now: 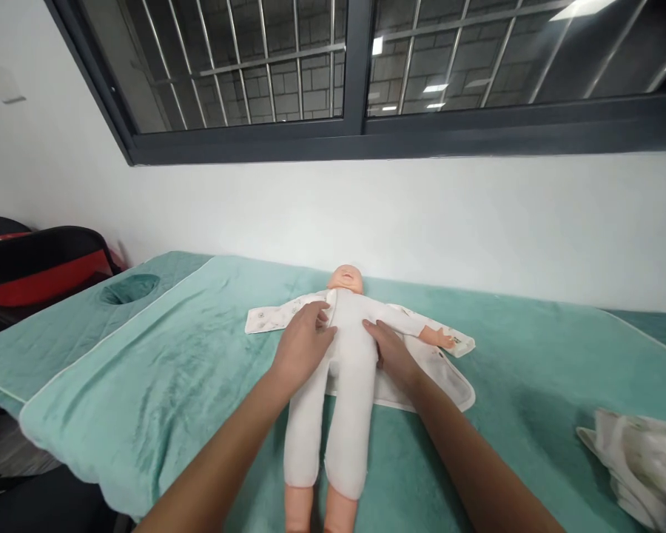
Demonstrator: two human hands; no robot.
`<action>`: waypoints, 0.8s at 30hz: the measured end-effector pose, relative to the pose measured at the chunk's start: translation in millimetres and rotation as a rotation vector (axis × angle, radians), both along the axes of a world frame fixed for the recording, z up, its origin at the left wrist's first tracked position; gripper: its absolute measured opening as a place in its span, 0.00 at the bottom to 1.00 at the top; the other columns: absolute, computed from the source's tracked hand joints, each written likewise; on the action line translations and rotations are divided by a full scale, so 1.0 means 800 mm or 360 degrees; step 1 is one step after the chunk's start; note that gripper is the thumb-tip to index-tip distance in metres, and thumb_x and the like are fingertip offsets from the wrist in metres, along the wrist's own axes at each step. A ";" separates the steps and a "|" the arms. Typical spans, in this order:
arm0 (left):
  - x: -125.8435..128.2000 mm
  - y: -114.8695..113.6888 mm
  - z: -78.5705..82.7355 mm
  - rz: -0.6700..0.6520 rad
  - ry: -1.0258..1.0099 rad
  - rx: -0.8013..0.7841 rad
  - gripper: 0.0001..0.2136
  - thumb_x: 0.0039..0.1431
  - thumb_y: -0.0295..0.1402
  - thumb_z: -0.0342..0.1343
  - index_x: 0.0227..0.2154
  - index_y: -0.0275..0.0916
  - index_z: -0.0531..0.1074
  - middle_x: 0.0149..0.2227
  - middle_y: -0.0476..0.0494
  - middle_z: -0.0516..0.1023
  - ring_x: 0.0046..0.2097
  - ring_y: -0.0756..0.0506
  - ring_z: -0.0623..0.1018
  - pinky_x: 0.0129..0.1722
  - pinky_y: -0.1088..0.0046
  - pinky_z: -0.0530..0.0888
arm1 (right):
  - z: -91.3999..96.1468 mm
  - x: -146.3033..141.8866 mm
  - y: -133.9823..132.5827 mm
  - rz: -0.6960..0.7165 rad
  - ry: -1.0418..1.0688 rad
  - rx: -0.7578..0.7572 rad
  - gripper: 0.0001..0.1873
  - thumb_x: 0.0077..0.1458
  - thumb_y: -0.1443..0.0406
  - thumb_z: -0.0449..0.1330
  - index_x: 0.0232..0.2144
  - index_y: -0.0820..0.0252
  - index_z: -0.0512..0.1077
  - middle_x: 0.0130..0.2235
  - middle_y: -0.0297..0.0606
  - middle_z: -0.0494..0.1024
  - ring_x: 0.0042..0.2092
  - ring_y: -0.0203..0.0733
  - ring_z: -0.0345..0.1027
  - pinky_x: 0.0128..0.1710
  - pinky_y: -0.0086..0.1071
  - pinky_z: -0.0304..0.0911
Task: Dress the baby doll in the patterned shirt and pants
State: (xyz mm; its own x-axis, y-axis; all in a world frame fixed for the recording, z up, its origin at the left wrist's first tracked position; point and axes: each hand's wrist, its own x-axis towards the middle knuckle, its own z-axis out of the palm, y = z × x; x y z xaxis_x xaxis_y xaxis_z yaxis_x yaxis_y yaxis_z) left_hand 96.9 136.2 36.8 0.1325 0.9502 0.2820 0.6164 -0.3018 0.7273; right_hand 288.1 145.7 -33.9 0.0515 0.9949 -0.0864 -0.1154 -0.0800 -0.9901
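Observation:
A baby doll point(349, 355) with a white cloth body lies on its back, head toward the wall and bare lower legs toward me. Under it is a pale patterned baby shirt point(455, 381). One shirt sleeve point(266, 318) stretches out to the left; the doll's right-side arm lies bare over the other sleeve. My left hand point(305, 344) is closed at the left side of the doll's torso, fingers curled near the shirt's edge. At the opposite side, my right hand point(393, 354) holds the torso, thumb on top and the other fingers mostly hidden.
A green plush cover point(200, 370) lies over the bed, which has a face hole point(130, 289) at the left. A crumpled white patterned cloth point(644, 463) rests at the right. Black and red chairs point(49, 263) stand at left. Behind are a white wall and a barred window point(360, 74).

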 end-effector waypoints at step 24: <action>-0.032 -0.018 0.033 0.0385 0.0033 -0.0053 0.17 0.51 0.21 0.46 0.41 0.44 0.70 0.38 0.48 0.77 0.37 0.46 0.75 0.34 0.72 0.68 | -0.020 0.005 0.006 0.0024 0.0177 -0.0008 0.24 0.50 0.48 0.63 0.45 0.54 0.68 0.39 0.36 0.78 0.40 0.45 0.72 0.33 0.33 0.68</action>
State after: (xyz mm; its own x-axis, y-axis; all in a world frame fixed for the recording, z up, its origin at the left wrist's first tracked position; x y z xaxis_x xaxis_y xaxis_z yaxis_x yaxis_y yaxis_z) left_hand 71.6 121.6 63.4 -0.0945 0.9638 0.2495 0.6825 -0.1198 0.7210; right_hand 292.3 150.3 -49.7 0.0262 0.9951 -0.0957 -0.2235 -0.0875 -0.9708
